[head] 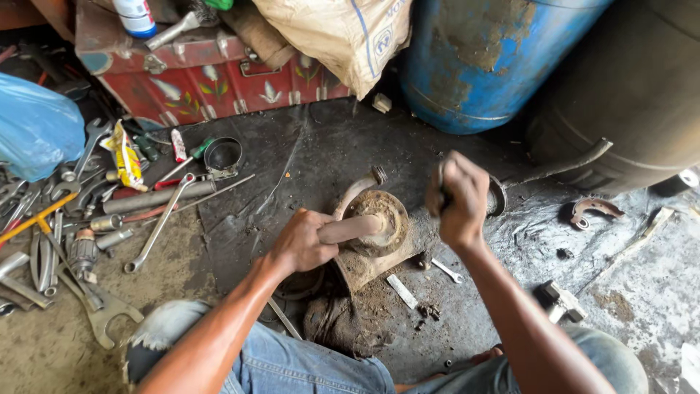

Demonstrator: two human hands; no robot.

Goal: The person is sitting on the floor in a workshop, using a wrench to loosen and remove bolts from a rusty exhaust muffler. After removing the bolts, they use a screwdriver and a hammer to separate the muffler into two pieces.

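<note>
A: Rusty metal, all of it. A round, crusted hub is being held down on the dark oily floor, near its middle, just in front of the knees.

B: Left hand?

A: The left hand is being kept clamped around the smooth stub shaft that sticks out of the hub. A curved rusty arm is seen arching behind it.

B: Right hand?

A: The right hand is being closed in a fist on a thin metal tool, raised just right of the hub. What kind of tool cannot be told; it is mostly hidden.

B: Handling?

A: Judged heavy, rigid, gritty with flaking rust and probably greasy, so slippery. The shaft is judged the best place for a grip; the disc rim looks rough and sharp.

B: Surroundings?

A: Wrenches and pliers are being left scattered toward the floor's left edge, a blue drum and a painted red box at the far edge, a curved brake shoe at the right.
</note>
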